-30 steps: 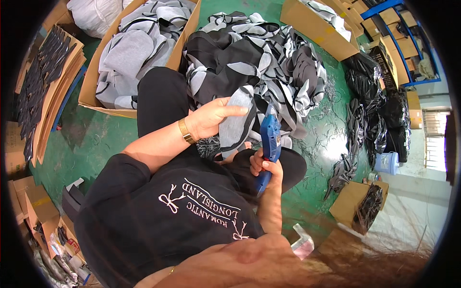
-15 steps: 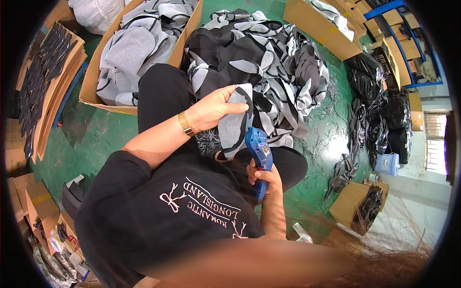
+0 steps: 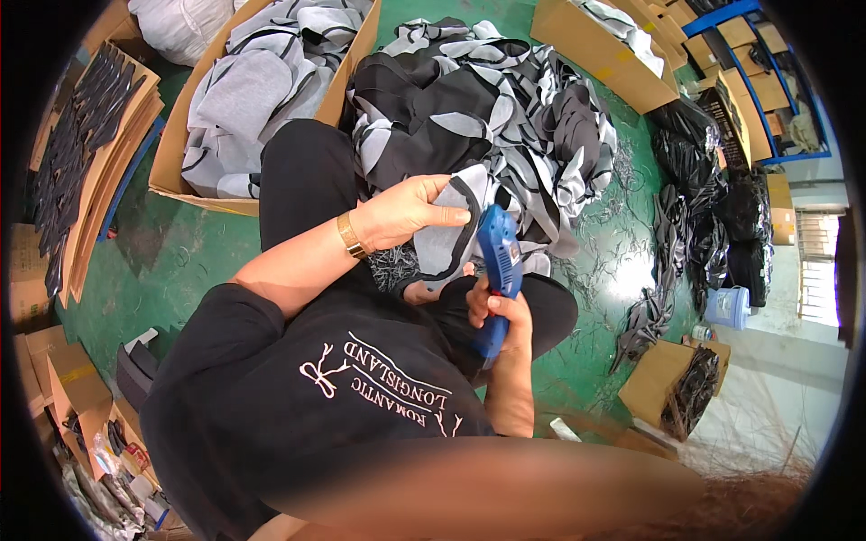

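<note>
My left hand [image 3: 408, 216] pinches a curved grey fabric piece [image 3: 446, 243] with a dark edge band between thumb and fingers. The piece hangs below the fingers, above my crossed legs. Wrapped around the handle of blue electric scissors [image 3: 502, 251] are the fingers of my right hand [image 3: 502, 311]. The tool points away from me, its head just right of the fabric's dark edge. Its blade is hard to make out, so I cannot tell if it touches the cloth. Ahead lies a big heap of grey and black fabric pieces [image 3: 469, 90].
An open cardboard box [image 3: 167, 153] of grey pieces stands left of the heap; another box [image 3: 613, 68] is far right. Thin dark trimmings [image 3: 600, 221] litter the green floor. Black plastic bags [image 3: 690, 162] and a light blue bucket [image 3: 727, 308] line the right side.
My right hand has moved the electric scissors slightly right and away from me. The fabric piece has turned and dropped a little in my left hand, which now holds it slightly lower.
</note>
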`<control>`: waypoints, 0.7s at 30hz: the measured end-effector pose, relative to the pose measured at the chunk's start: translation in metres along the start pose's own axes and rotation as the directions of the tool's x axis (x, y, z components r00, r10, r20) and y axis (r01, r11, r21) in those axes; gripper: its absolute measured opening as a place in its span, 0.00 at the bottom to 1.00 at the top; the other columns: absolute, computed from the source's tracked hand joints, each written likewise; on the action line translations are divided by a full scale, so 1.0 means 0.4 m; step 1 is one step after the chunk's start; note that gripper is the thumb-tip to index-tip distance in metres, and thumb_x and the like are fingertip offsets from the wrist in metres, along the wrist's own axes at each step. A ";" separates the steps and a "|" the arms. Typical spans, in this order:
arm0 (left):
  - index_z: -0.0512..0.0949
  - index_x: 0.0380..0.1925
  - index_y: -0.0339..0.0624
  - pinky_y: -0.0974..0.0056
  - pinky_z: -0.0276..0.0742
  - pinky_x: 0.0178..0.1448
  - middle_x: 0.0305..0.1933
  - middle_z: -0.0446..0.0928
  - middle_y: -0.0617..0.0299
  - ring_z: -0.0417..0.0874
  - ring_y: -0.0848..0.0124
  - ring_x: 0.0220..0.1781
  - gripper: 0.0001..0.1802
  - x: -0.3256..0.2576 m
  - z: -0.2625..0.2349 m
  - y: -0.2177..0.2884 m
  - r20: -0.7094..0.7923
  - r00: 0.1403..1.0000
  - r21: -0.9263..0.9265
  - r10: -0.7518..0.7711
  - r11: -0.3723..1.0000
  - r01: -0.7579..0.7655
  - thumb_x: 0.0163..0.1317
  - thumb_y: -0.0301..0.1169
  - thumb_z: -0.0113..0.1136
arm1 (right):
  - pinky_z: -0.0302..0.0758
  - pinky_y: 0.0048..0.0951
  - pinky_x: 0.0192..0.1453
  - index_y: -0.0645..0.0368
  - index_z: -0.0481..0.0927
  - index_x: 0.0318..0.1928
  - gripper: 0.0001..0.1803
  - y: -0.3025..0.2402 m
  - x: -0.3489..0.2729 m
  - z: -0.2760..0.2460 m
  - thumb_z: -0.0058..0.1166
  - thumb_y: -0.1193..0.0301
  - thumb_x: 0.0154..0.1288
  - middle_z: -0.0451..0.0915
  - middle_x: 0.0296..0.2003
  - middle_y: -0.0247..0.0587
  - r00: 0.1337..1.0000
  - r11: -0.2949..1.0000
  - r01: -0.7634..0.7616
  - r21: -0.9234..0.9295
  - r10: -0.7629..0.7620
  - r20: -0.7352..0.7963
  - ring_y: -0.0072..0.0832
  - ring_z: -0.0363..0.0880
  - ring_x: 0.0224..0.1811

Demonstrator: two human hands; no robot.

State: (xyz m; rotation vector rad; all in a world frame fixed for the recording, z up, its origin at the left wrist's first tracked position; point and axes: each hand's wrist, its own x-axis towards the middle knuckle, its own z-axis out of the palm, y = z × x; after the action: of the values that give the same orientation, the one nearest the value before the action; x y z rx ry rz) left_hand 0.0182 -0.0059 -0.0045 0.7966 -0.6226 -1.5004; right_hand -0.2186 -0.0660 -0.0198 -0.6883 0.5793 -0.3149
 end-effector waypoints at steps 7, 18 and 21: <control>0.70 0.52 0.44 0.75 0.76 0.40 0.42 0.78 0.71 0.79 0.82 0.37 0.14 0.018 -0.049 -0.021 -0.224 0.973 -0.039 0.053 0.997 -0.063 0.68 0.34 0.52 | 0.73 0.25 0.31 0.69 0.74 0.44 0.19 -0.048 -0.028 -0.007 0.60 0.74 0.50 0.75 0.27 0.37 0.931 0.856 0.166 -0.490 -0.300 -0.208 0.25 0.75 0.27; 0.73 0.44 0.38 0.70 0.78 0.43 0.39 0.79 0.63 0.81 0.77 0.37 0.10 0.012 -0.026 -0.010 -0.255 0.960 -0.075 0.120 0.987 -0.143 0.62 0.24 0.57 | 0.70 0.24 0.37 0.65 0.78 0.41 0.20 0.006 -0.060 -0.001 0.65 0.70 0.47 0.75 0.26 0.32 0.904 0.605 0.004 -0.796 -0.343 -0.256 0.20 0.70 0.29; 0.73 0.42 0.37 0.71 0.77 0.43 0.39 0.80 0.63 0.80 0.77 0.37 0.09 0.007 -0.027 -0.010 -0.279 0.949 0.004 0.148 0.988 -0.153 0.62 0.24 0.57 | 0.70 0.23 0.34 0.66 0.77 0.40 0.18 0.004 -0.061 0.003 0.64 0.72 0.48 0.75 0.24 0.31 0.895 0.620 0.056 -0.783 -0.379 -0.236 0.19 0.71 0.27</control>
State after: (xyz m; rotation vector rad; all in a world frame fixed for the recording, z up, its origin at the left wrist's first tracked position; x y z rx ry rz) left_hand 0.0241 -0.0074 -0.0147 0.9068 -0.4467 -1.2248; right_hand -0.2370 -0.0531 -0.0106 -1.5676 1.0310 -0.4470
